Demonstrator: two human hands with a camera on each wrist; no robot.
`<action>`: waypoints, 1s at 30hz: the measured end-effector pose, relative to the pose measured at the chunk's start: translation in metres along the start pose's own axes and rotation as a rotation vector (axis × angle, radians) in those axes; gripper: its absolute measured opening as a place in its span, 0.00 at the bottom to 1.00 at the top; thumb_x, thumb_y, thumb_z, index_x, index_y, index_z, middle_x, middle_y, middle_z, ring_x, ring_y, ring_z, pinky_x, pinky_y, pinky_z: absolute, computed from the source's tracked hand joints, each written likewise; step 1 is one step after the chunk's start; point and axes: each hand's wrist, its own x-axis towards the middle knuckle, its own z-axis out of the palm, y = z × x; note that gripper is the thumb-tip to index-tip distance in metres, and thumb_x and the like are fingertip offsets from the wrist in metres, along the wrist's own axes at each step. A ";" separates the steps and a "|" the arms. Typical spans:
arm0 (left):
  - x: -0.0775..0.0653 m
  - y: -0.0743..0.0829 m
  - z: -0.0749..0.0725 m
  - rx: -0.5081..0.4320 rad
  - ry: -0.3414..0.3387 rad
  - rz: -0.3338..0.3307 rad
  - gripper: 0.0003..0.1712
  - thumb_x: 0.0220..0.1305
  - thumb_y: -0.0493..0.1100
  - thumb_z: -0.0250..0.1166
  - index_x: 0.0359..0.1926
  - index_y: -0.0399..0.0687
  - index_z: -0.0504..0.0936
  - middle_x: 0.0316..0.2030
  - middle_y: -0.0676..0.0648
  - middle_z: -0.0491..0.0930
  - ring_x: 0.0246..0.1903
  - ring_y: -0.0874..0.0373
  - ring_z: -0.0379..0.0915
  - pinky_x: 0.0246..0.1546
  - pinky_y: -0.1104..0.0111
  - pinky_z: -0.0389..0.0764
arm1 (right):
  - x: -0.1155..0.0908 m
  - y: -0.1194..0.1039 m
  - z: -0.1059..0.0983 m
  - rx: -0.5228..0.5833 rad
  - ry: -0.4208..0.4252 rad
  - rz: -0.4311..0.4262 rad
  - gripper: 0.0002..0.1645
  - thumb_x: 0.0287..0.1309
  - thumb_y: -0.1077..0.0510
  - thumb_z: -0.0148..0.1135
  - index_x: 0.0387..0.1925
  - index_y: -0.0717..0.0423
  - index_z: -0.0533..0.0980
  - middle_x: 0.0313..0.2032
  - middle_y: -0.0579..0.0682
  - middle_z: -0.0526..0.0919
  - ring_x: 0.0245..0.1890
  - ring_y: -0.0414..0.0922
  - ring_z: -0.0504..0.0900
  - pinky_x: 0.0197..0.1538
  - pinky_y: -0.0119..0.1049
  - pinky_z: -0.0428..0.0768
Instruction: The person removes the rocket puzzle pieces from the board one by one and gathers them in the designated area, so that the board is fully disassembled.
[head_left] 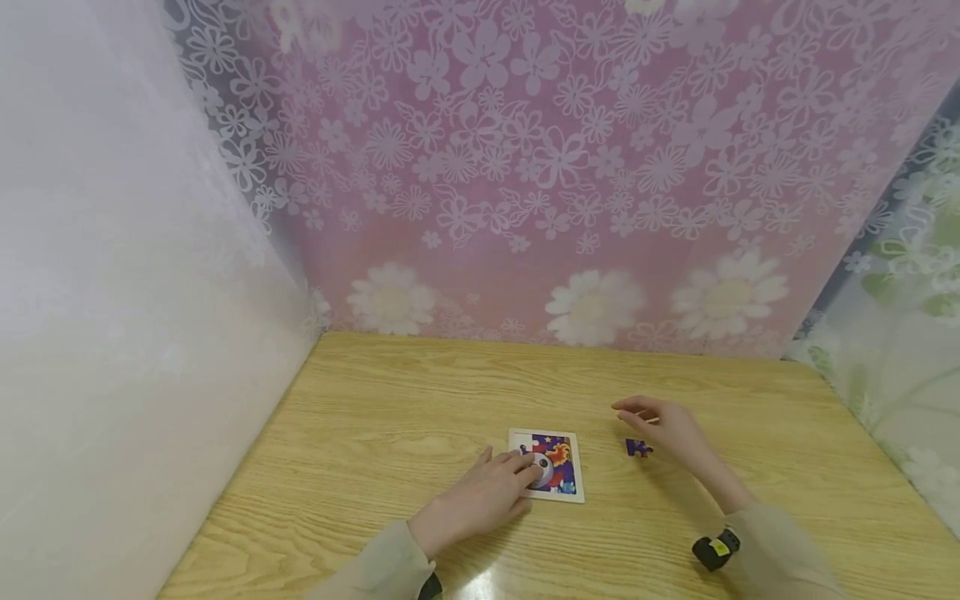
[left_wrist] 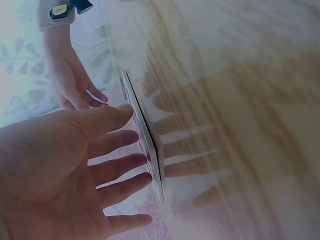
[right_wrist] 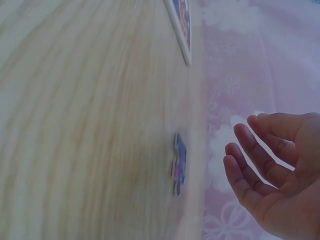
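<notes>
A small jigsaw puzzle (head_left: 561,454) in a white frame lies on the table, its picture purple, red and orange, with a pale patch at its upper left. My left hand (head_left: 491,492) rests on its left side with fingers spread. In the left wrist view the fingertips of the left hand (left_wrist: 65,165) touch the puzzle board's face (left_wrist: 145,135). To the right lies a loose purple puzzle piece (head_left: 638,448). Just above it hovers my right hand (head_left: 671,429), fingers loosely bent and holding nothing. The right wrist view shows the right hand (right_wrist: 272,170) apart from the piece (right_wrist: 179,165).
The wooden table (head_left: 405,392) meets a pink flowered backdrop (head_left: 487,208) at its far edge. A pale wall (head_left: 150,292) stands on the left and a flowered panel (head_left: 900,333) on the right. Each wrist wears a black device, such as the right one (head_left: 712,550).
</notes>
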 end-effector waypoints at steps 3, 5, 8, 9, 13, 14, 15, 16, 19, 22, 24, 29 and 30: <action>0.001 0.003 -0.001 0.004 0.005 0.001 0.28 0.74 0.53 0.61 0.71 0.55 0.72 0.71 0.50 0.69 0.71 0.52 0.64 0.68 0.45 0.68 | 0.006 -0.008 0.004 0.015 -0.013 -0.010 0.17 0.72 0.50 0.61 0.55 0.53 0.83 0.47 0.53 0.88 0.44 0.53 0.86 0.40 0.43 0.86; 0.002 0.006 -0.002 0.008 -0.002 0.008 0.29 0.75 0.54 0.59 0.73 0.54 0.70 0.73 0.50 0.67 0.72 0.53 0.63 0.69 0.46 0.67 | 0.011 -0.014 0.008 0.036 -0.026 -0.021 0.18 0.72 0.50 0.60 0.55 0.53 0.83 0.48 0.53 0.88 0.45 0.53 0.86 0.41 0.45 0.86; 0.003 0.010 -0.002 0.016 -0.036 0.015 0.31 0.78 0.55 0.54 0.76 0.54 0.66 0.75 0.51 0.63 0.74 0.54 0.60 0.70 0.48 0.66 | 0.017 -0.023 0.016 0.055 -0.040 -0.042 0.18 0.72 0.50 0.60 0.55 0.54 0.83 0.48 0.53 0.88 0.45 0.52 0.87 0.43 0.47 0.86; 0.004 0.011 -0.002 0.013 -0.050 0.013 0.31 0.78 0.56 0.52 0.77 0.54 0.64 0.75 0.51 0.62 0.74 0.55 0.58 0.71 0.49 0.66 | 0.019 -0.027 0.019 0.060 -0.044 -0.047 0.18 0.72 0.50 0.60 0.55 0.54 0.83 0.48 0.53 0.88 0.45 0.52 0.87 0.43 0.48 0.86; 0.003 0.014 -0.001 -0.008 -0.099 0.000 0.32 0.80 0.57 0.48 0.78 0.53 0.61 0.77 0.52 0.58 0.76 0.56 0.53 0.72 0.49 0.64 | 0.026 -0.038 0.030 0.078 -0.071 -0.077 0.16 0.72 0.52 0.60 0.53 0.55 0.84 0.49 0.54 0.88 0.45 0.52 0.87 0.45 0.49 0.86; 0.003 0.014 0.000 -0.017 -0.107 -0.004 0.33 0.80 0.57 0.48 0.78 0.53 0.60 0.77 0.52 0.57 0.76 0.56 0.52 0.72 0.49 0.63 | 0.028 -0.040 0.032 0.084 -0.082 -0.085 0.16 0.72 0.52 0.60 0.53 0.55 0.84 0.49 0.55 0.88 0.45 0.52 0.87 0.45 0.49 0.86; 0.003 0.014 0.000 -0.022 -0.114 -0.006 0.33 0.80 0.58 0.47 0.79 0.54 0.59 0.78 0.52 0.56 0.77 0.56 0.51 0.72 0.48 0.63 | 0.029 -0.042 0.035 0.087 -0.091 -0.086 0.16 0.72 0.52 0.60 0.53 0.55 0.84 0.50 0.55 0.87 0.45 0.51 0.86 0.46 0.48 0.86; 0.003 0.015 -0.001 -0.024 -0.121 -0.006 0.33 0.79 0.58 0.47 0.79 0.54 0.59 0.78 0.52 0.55 0.77 0.56 0.50 0.72 0.48 0.62 | 0.031 -0.044 0.038 0.093 -0.103 -0.090 0.16 0.72 0.52 0.60 0.53 0.55 0.84 0.50 0.55 0.87 0.45 0.51 0.86 0.46 0.47 0.86; 0.003 0.016 -0.002 -0.028 -0.134 -0.006 0.34 0.79 0.59 0.47 0.79 0.54 0.58 0.78 0.52 0.54 0.77 0.56 0.49 0.72 0.48 0.62 | 0.035 -0.048 0.045 0.101 -0.135 -0.099 0.15 0.72 0.53 0.60 0.51 0.55 0.85 0.51 0.56 0.87 0.45 0.51 0.86 0.46 0.46 0.86; 0.002 0.017 -0.004 -0.020 -0.144 -0.003 0.35 0.78 0.60 0.48 0.79 0.54 0.58 0.78 0.52 0.54 0.77 0.57 0.49 0.72 0.47 0.63 | 0.038 -0.051 0.053 0.096 -0.174 -0.113 0.14 0.71 0.54 0.61 0.50 0.55 0.86 0.49 0.55 0.87 0.44 0.50 0.86 0.45 0.44 0.86; 0.001 0.017 -0.005 -0.021 -0.149 -0.004 0.36 0.78 0.60 0.49 0.79 0.53 0.58 0.78 0.52 0.54 0.77 0.57 0.49 0.72 0.47 0.63 | 0.041 -0.052 0.059 0.082 -0.201 -0.128 0.13 0.71 0.54 0.61 0.49 0.54 0.86 0.48 0.54 0.88 0.43 0.48 0.86 0.45 0.43 0.85; 0.000 0.017 -0.008 -0.015 -0.145 0.002 0.36 0.77 0.61 0.50 0.79 0.53 0.59 0.78 0.52 0.55 0.77 0.57 0.50 0.71 0.47 0.64 | 0.045 -0.056 0.066 0.065 -0.256 -0.179 0.11 0.70 0.55 0.63 0.45 0.54 0.87 0.44 0.51 0.88 0.41 0.44 0.85 0.44 0.38 0.85; 0.000 0.017 -0.008 -0.012 -0.141 0.004 0.36 0.77 0.61 0.50 0.79 0.53 0.59 0.78 0.52 0.55 0.77 0.57 0.50 0.71 0.47 0.64 | 0.045 -0.057 0.067 0.062 -0.266 -0.196 0.11 0.69 0.56 0.63 0.44 0.55 0.87 0.43 0.51 0.88 0.40 0.44 0.84 0.42 0.37 0.85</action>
